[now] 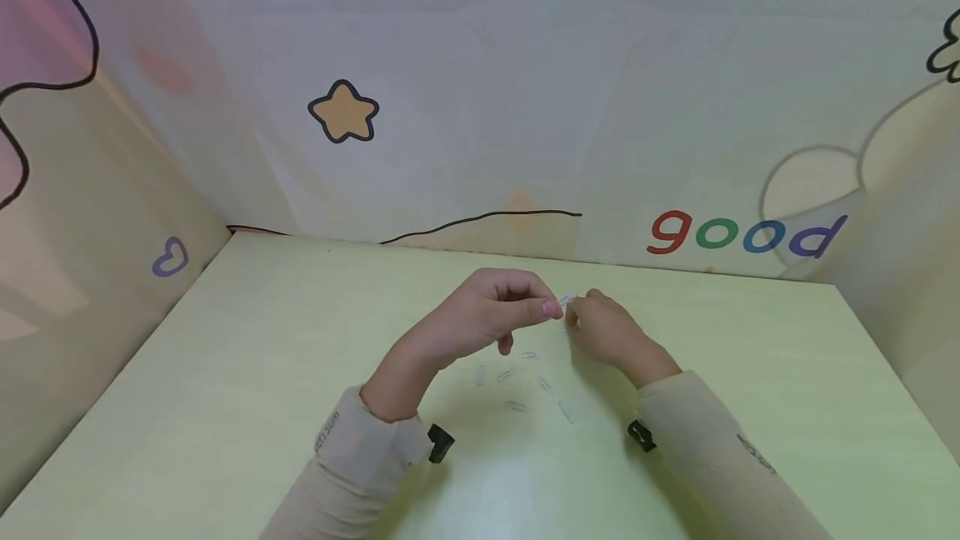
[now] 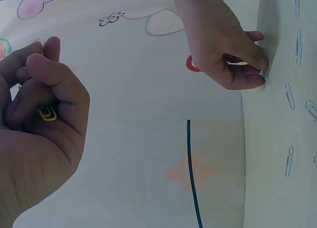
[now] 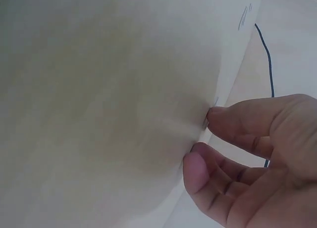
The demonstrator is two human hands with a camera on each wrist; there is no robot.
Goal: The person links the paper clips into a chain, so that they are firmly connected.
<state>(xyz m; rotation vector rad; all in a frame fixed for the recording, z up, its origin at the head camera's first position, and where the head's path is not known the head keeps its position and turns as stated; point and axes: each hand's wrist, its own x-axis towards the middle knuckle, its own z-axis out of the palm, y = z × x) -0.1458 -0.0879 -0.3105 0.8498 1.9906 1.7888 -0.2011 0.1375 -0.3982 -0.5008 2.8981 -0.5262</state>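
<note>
My left hand [image 1: 491, 315] is raised over the table, with thumb and forefinger pinched on a small pale paper clip [image 2: 40, 40]. A yellow paper clip [image 2: 48, 113] shows among its curled fingers in the left wrist view. Lower and to the right, my right hand [image 1: 607, 327] reaches down to the tabletop. Its fingertips touch a silvery paper clip [image 2: 266, 78] lying there. In the right wrist view a gap shows between the thumb and the bent fingers [image 3: 198, 168]. More paper clips [image 1: 516, 406] lie scattered between my forearms.
The pale green table [image 1: 225, 407] meets a printed backdrop [image 1: 480, 107] along its far edge. Side walls [image 1: 105, 298] stand left and right. A black strap end [image 1: 440, 443] sticks out by the left cuff, another [image 1: 641, 436] by the right.
</note>
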